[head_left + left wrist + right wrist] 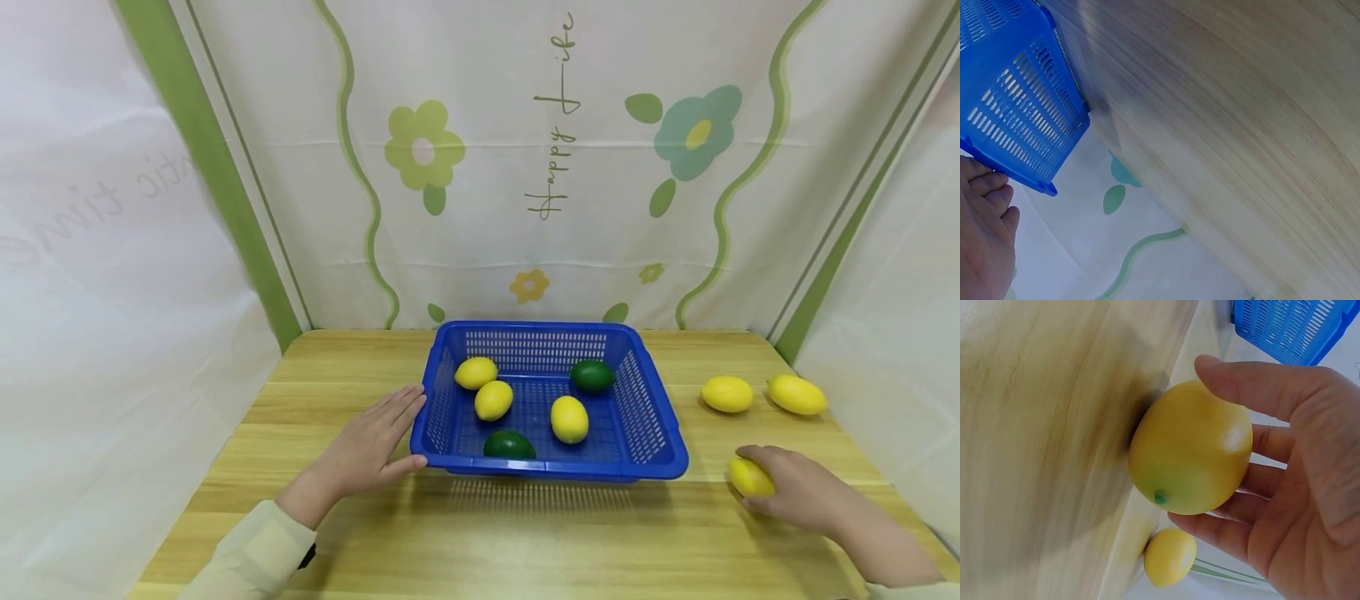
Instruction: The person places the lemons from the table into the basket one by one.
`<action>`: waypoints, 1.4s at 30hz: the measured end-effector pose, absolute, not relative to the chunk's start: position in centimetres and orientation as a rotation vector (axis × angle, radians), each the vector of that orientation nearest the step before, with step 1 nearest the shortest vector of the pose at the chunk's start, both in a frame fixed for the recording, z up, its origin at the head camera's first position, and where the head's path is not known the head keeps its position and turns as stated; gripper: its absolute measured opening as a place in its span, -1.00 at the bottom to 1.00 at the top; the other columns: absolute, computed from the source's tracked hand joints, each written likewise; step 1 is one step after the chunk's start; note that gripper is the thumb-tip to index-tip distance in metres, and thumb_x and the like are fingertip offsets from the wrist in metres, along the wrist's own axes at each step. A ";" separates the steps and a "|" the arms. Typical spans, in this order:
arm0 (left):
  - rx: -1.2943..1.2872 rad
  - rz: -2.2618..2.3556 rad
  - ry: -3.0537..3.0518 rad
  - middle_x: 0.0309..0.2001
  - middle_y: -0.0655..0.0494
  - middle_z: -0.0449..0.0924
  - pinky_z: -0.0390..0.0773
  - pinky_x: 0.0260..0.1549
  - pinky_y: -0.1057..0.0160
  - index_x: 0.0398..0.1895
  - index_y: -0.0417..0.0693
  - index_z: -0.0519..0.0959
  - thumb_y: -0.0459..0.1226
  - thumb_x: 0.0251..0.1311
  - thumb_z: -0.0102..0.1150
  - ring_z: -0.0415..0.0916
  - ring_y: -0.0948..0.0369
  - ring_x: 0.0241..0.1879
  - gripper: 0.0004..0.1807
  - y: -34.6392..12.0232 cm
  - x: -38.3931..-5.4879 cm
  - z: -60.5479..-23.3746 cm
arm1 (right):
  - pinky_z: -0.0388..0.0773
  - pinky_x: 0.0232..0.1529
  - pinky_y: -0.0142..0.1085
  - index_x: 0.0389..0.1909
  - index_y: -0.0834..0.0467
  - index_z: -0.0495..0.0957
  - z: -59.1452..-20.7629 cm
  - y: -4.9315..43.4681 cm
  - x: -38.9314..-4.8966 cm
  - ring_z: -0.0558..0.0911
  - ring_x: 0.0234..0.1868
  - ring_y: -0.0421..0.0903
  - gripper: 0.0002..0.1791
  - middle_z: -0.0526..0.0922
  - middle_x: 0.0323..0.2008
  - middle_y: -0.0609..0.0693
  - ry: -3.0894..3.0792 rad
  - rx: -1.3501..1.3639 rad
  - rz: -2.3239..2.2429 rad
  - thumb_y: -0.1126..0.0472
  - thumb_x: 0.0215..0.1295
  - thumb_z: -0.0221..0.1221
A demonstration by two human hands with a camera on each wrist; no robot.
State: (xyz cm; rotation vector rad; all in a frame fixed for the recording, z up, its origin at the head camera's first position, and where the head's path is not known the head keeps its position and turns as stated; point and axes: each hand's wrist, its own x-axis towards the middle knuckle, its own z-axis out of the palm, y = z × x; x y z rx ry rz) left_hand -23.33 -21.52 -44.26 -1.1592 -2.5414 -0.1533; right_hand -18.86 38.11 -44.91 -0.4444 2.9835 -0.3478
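Note:
A blue plastic basket [543, 468] stands on the wooden table, with three yellow lemons and two dark green fruits inside; one of these lemons [569, 419] lies near the middle. My left hand [375, 442] rests against the basket's left rim with its fingers straight, as the left wrist view also shows. To the right of the basket, my right hand [798, 487] holds another lemon [1191, 450] between thumb and fingers, close over the table. Its green stem tip faces the right wrist camera.
Two more lemons lie on the table at the right, one [727, 394] nearer the basket and the other [797, 395] by the table's right edge. A patterned curtain [480, 233] hangs behind the table [315, 358], with white sheets at both sides.

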 end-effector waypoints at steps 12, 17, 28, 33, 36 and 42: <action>-1.162 -0.156 -2.542 0.43 -0.25 0.12 0.12 0.37 0.00 0.42 -0.39 0.17 0.23 0.41 -0.26 0.06 -0.06 0.43 -0.11 -21.5 -23.3 -44.3 | 0.47 -0.06 0.26 0.07 0.43 0.48 -45.3 38.2 -19.0 0.53 -0.03 0.40 -0.29 0.58 -0.06 0.38 3.005 -0.454 -0.336 0.16 -0.09 0.47; -1.163 -0.151 -2.537 0.43 -0.25 0.13 0.13 0.37 -0.01 0.41 -0.39 0.18 0.23 0.41 -0.27 0.07 -0.06 0.42 -0.11 -21.5 -23.4 -44.1 | 0.46 -0.05 0.26 0.06 0.44 0.47 -45.3 38.2 -19.2 0.53 -0.02 0.40 -0.31 0.58 -0.05 0.39 3.006 -0.469 -0.339 0.20 -0.09 0.46; -1.165 -0.151 -2.527 0.42 -0.26 0.15 0.14 0.36 -0.02 0.41 -0.40 0.18 0.24 0.41 -0.30 0.07 -0.07 0.42 -0.10 -21.5 -23.3 -44.2 | 0.47 -0.06 0.25 0.07 0.43 0.47 -45.3 38.2 -19.1 0.54 -0.02 0.38 -0.32 0.59 -0.06 0.36 2.994 -0.465 -0.336 0.20 -0.08 0.46; -1.166 -0.158 -2.534 0.42 -0.25 0.14 0.14 0.37 -0.02 0.42 -0.39 0.18 0.24 0.40 -0.27 0.06 -0.07 0.43 -0.11 -21.5 -23.3 -44.2 | 0.46 -0.05 0.26 0.07 0.43 0.47 -45.2 38.1 -19.0 0.53 -0.01 0.40 -0.32 0.58 -0.04 0.37 2.992 -0.462 -0.336 0.20 -0.08 0.47; -1.164 -0.161 -2.541 0.43 -0.25 0.13 0.13 0.37 -0.02 0.42 -0.38 0.17 0.23 0.40 -0.25 0.06 -0.06 0.43 -0.11 -21.5 -23.3 -44.2 | 0.47 -0.05 0.26 0.07 0.43 0.47 -45.2 38.0 -19.0 0.53 -0.02 0.39 -0.31 0.58 -0.05 0.37 3.002 -0.476 -0.334 0.21 -0.08 0.47; -1.162 -0.158 -2.544 0.43 -0.25 0.14 0.12 0.37 -0.01 0.42 -0.38 0.17 0.23 0.40 -0.25 0.05 -0.06 0.43 -0.11 -21.4 -23.3 -44.2 | 0.48 -0.07 0.24 0.07 0.42 0.48 -45.0 37.8 -19.0 0.55 -0.04 0.37 -0.32 0.58 -0.06 0.37 3.054 -0.503 -0.337 0.23 -0.11 0.47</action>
